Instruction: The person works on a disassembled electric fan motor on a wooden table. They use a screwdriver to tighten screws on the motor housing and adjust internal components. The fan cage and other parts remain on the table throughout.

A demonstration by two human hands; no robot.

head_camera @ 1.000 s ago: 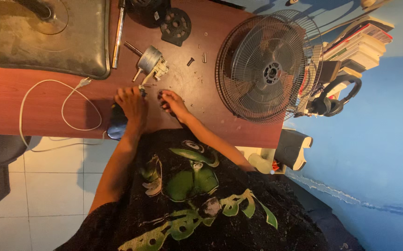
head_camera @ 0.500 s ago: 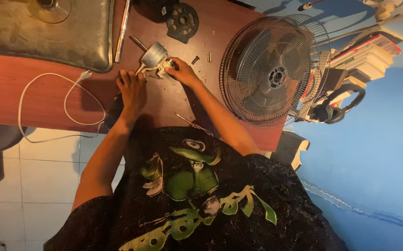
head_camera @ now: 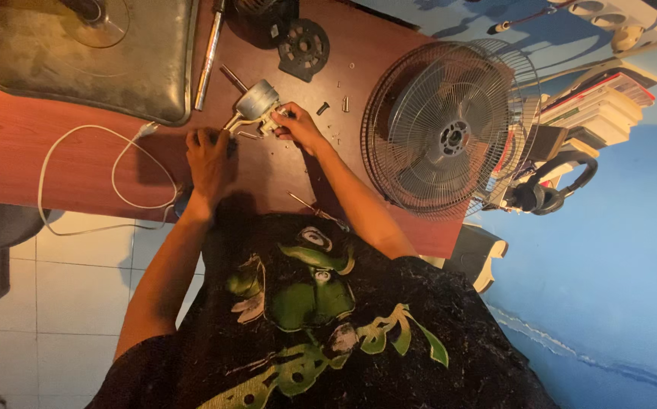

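My right hand (head_camera: 296,125) pinches the small fan motor (head_camera: 256,102) mid-worktop (head_camera: 63,163); my left hand (head_camera: 209,155) curls shut beside its wires, contents hidden. A careless tug could scatter the loose screws (head_camera: 336,106) nearby.

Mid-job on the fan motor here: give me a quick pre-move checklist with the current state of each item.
1. Right hand on the small grey motor: ok, fingers touch its near end.
2. Left hand steadying: ok, it rests on the wooden table beside the motor's white wires; what it holds, cannot tell.
3. Loose screws accounted for: cannot tell, several small bits lie scattered past the right hand.
4. Fan grille out of the way: ok, apart from both hands.
5. White cord clear of the work: not ok, it loops close by the left hand.
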